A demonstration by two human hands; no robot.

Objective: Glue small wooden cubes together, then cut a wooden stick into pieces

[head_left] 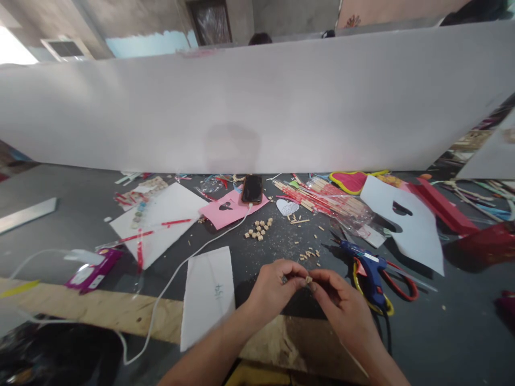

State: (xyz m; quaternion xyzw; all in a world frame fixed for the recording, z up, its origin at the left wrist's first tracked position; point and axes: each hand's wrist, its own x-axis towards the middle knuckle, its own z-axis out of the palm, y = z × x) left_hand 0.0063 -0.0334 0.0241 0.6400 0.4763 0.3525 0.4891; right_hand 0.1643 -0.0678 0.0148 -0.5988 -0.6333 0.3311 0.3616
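Note:
Over the front part of the dark table, my left hand [273, 287] and my right hand [344, 303] meet at the fingertips. Both pinch one small wooden cube [308, 280]; its details are too small to make out. Just beyond them lie several short cut stick pieces [309, 254]. A cluster of little wooden cubes [259, 230] sits farther off, left of the hands. To the right of my right hand, a blue glue gun [372, 271] rests beside scissors with red and yellow handles [408, 292].
A white board [241, 112] stands along the table's back. Nearby are a phone [252, 190] on pink paper [219, 214], bundled sticks in plastic [330, 198], white cut paper [418, 230] and a white card [207, 295]. A white cable [173, 279] crosses the left side; a purple box [94, 269] lies there.

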